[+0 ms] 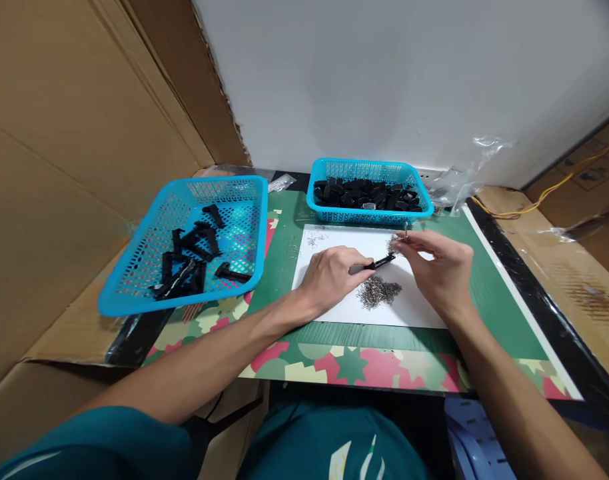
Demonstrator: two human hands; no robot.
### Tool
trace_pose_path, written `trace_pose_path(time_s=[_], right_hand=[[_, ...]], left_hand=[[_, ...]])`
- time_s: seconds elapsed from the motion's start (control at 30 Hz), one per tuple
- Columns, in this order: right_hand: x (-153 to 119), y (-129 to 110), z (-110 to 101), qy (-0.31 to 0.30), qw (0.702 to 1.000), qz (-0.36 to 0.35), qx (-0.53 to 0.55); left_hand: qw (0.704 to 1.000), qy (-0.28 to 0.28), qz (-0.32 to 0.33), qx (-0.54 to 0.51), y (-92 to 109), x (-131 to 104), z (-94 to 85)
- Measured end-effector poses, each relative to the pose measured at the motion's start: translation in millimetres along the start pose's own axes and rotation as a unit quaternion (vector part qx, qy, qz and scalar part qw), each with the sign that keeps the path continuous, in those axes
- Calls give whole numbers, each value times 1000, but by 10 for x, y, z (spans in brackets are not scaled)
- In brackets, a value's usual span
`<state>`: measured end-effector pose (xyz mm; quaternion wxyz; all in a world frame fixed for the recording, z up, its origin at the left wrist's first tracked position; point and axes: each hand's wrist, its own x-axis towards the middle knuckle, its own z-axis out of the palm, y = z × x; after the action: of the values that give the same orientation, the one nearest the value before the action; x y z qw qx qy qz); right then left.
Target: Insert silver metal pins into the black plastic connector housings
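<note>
I have the black part (383,261) just right of the frame's centre, pinched between thumb and fingers of my left grip (333,272), its free end pointing toward my right grip (437,260). That one's fingertips close on what looks like a slender metal piece (406,230); whether it touches the part, I cannot tell. I judge the part light, stiff and probably smooth plastic, best held along its body. Just below, the pile of small metal pieces (378,293) on the white sheet (414,315) could scatter under a low wrist. The left basket (265,233) and upper basket (364,216) stand clear of both hands.
</note>
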<state>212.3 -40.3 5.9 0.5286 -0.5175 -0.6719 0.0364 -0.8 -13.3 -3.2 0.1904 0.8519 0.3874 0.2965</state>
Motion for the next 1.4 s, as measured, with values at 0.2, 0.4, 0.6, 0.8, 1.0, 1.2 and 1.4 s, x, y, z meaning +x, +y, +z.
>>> trace_pose_path(time_s=[0.2, 0.4, 0.6, 0.8, 1.0, 1.2, 1.4], right_hand=[[-21, -164, 111, -17, 980, 149, 128], [-35, -215, 200, -19, 971, 186, 146], [-45, -204, 236, -38, 978, 172, 109], [-73, -219, 227, -48, 978, 176, 100], [-78, -204, 221, -52, 979, 173, 93], [-54, -189, 220, -67, 979, 169, 94], [-42, -220, 199, -85, 982, 153, 77]], left_hand=[[999, -8, 38, 27, -28, -8, 24], [994, -5, 77, 80, -36, -14, 58], [994, 7, 75, 79, -33, -10, 67], [994, -2, 70, 85, -11, -20, 53], [995, -3, 38, 87, 49, -24, 37], [996, -4, 20, 89, 41, -18, 53], [997, -8, 7, 72, 53, -12, 42]])
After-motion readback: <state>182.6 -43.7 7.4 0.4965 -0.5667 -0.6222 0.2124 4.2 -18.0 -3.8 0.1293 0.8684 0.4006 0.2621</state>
